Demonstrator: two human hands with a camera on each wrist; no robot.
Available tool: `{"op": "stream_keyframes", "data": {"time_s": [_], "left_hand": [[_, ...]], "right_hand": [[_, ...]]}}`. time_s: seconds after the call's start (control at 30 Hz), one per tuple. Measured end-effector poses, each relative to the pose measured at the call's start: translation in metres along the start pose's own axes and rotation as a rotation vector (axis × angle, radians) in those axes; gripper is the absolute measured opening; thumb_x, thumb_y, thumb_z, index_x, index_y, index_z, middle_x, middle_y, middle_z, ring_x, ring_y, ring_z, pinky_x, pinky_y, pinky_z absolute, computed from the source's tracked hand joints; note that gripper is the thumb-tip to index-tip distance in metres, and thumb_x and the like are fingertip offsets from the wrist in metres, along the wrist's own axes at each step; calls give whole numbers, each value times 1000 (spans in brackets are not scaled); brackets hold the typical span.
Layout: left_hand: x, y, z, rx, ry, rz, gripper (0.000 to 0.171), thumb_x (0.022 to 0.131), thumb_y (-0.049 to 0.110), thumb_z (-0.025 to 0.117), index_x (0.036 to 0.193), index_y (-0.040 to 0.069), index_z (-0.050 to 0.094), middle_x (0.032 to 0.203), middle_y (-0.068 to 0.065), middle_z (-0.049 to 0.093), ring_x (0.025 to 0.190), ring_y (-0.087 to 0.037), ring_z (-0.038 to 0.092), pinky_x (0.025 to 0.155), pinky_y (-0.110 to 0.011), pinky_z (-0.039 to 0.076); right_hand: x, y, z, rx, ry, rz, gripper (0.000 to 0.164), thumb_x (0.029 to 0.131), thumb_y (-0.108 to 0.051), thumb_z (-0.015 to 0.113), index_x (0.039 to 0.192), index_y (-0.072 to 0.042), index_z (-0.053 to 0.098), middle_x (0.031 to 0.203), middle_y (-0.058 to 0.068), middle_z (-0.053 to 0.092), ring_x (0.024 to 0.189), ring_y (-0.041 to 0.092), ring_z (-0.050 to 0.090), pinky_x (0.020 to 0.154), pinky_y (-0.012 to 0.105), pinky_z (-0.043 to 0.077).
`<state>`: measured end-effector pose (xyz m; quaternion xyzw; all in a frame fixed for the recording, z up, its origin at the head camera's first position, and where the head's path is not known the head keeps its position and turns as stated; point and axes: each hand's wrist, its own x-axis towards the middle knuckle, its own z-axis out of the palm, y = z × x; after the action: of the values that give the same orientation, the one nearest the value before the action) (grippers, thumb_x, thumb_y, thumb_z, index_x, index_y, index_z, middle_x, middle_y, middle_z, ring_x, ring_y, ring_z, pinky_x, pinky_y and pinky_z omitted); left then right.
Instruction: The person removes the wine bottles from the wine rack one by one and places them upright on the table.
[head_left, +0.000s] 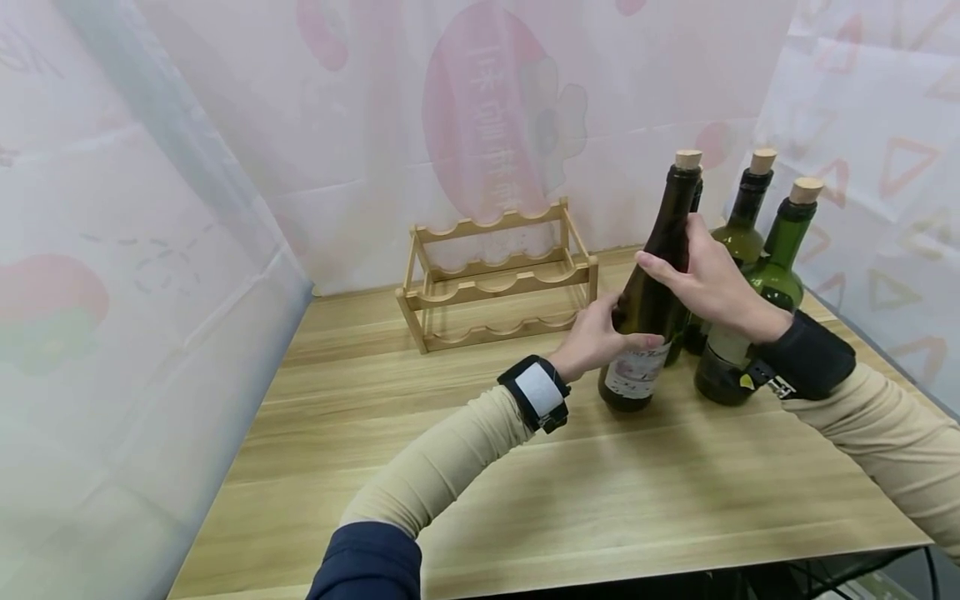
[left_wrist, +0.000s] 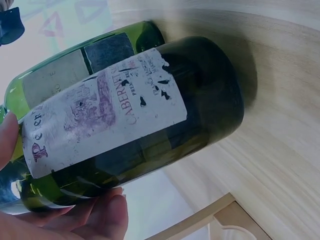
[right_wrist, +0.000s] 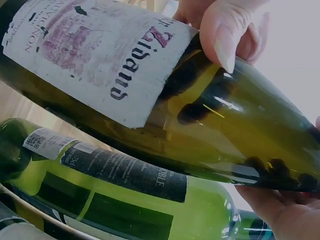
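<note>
Both of my hands hold a dark green wine bottle [head_left: 637, 371] with a cork in its mouth and a worn white label. Around its body, just above the label, wraps my left hand [head_left: 600, 337]. Higher up, my right hand [head_left: 708, 275] grips it at the shoulder and neck. In the left wrist view, the base of the bottle [left_wrist: 210, 85] is close to the table, beside its shadow. The right wrist view shows the left thumb [right_wrist: 225, 40] pressed against the glass above the label.
Right of the held bottle stand corked green bottles [head_left: 783, 258], one partly hidden behind it. A wooden wine rack [head_left: 465, 293] with scalloped rails is at the table's back. Printed sheets [head_left: 360, 125] enclose the wood-grain table [head_left: 337, 433] at the back and sides.
</note>
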<state>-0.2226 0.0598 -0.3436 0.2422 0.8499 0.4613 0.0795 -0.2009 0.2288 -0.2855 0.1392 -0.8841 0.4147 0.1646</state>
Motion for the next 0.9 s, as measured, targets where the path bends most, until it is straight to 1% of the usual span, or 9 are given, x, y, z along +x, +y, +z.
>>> {"op": "stream_keyframes", "data": {"time_s": [0.03, 0.13, 0.37, 0.47, 0.57, 0.63, 0.7, 0.8, 0.9], "left_hand": [[1, 0, 1, 2, -1, -1, 60, 77, 34, 82, 128, 16, 55, 123, -2, 65, 104, -12, 62, 84, -26, 51], [3, 0, 3, 6, -7, 0, 60, 77, 34, 82, 127, 16, 55, 120, -2, 66, 102, -11, 62, 83, -25, 51], [7, 2, 7, 20, -15, -1, 59, 77, 35, 81, 126, 16, 56, 120, -2, 66, 103, -13, 63, 82, -25, 51], [8, 2, 9, 17, -23, -2, 59, 77, 35, 81, 126, 16, 56, 121, -2, 66, 104, -13, 63, 83, -25, 52], [10, 1, 10, 9, -31, 6, 58, 77, 35, 81, 127, 16, 56, 121, -1, 66, 105, -13, 64, 84, -25, 52], [11, 1, 11, -1, -40, 18, 58, 78, 34, 81, 127, 16, 56, 122, -1, 66, 106, -13, 64, 84, -25, 53], [12, 1, 12, -9, -50, 32, 57, 78, 33, 81, 126, 16, 56, 122, -1, 66, 106, -13, 64, 84, -24, 53], [14, 1, 14, -30, -68, 51, 56, 79, 32, 80, 127, 16, 56, 123, -1, 66, 107, -13, 64, 85, -24, 52], [15, 1, 17, -38, -69, 56, 55, 79, 30, 80, 126, 15, 55, 123, -1, 65, 105, -12, 64, 86, -25, 52]], "right_hand": [[0, 0, 0, 2, 0, 0, 65, 97, -32, 56, 139, 6, 26, 118, 29, 53, 107, 42, 58, 88, 54, 47], [0, 1, -2, 4, -2, 2, 63, 97, -32, 56, 137, 7, 27, 118, 29, 52, 108, 42, 56, 89, 57, 46], [-1, 5, -6, -9, 3, 2, 59, 97, -31, 56, 134, 7, 31, 117, 27, 53, 106, 40, 57, 85, 52, 48], [-1, 5, -8, -10, -5, 7, 59, 97, -31, 56, 135, 6, 31, 117, 27, 54, 106, 40, 58, 83, 45, 49], [-2, 6, -10, -17, -11, 9, 60, 97, -32, 56, 135, 6, 30, 118, 27, 54, 106, 39, 58, 79, 28, 50], [-2, 7, -11, -18, -12, 8, 60, 97, -31, 56, 136, 6, 30, 118, 27, 53, 107, 39, 58, 76, 18, 46], [-3, 9, -12, -21, -6, 9, 61, 97, -31, 56, 137, 6, 29, 119, 27, 52, 107, 39, 57, 72, 10, 41], [-3, 11, -15, -27, 2, 11, 61, 97, -30, 56, 138, 6, 29, 119, 28, 51, 106, 40, 56, 70, 9, 39], [-4, 14, -16, -33, -1, 10, 61, 97, -30, 56, 139, 4, 28, 119, 28, 52, 106, 41, 56, 70, 9, 38]]}}
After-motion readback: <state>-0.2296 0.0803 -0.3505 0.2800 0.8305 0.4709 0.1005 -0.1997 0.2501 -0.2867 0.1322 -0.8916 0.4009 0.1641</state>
